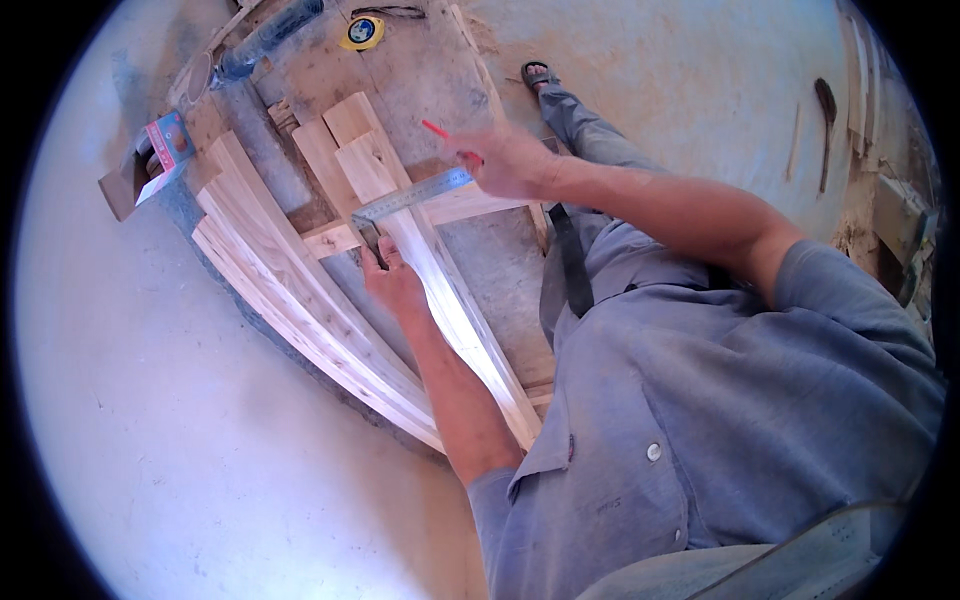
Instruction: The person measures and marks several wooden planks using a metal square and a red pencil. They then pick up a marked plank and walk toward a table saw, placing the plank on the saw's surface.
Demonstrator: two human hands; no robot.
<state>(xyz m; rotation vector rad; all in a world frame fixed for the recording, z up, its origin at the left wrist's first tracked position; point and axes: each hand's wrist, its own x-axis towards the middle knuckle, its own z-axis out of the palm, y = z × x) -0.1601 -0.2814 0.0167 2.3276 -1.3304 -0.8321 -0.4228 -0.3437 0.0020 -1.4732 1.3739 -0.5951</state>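
A metal try square (415,194) with a marked blade lies across pale wooden boards (366,166). My left hand (395,282) is closed on its short arm, at the left edge of the boards. Above the far end of the blade is my right hand (508,162), somewhat blurred. It grips a thin red pencil (434,129), which points up and to the left. Part of the blade's right end is hidden close to my right hand.
More long boards (290,250) lie stacked on the left over a crosspiece (332,239). A yellow tape measure (362,33), a blue cylindrical power tool (268,42) and an open carton (150,165) sit farther off. Timber offcuts (858,85) lie at far right.
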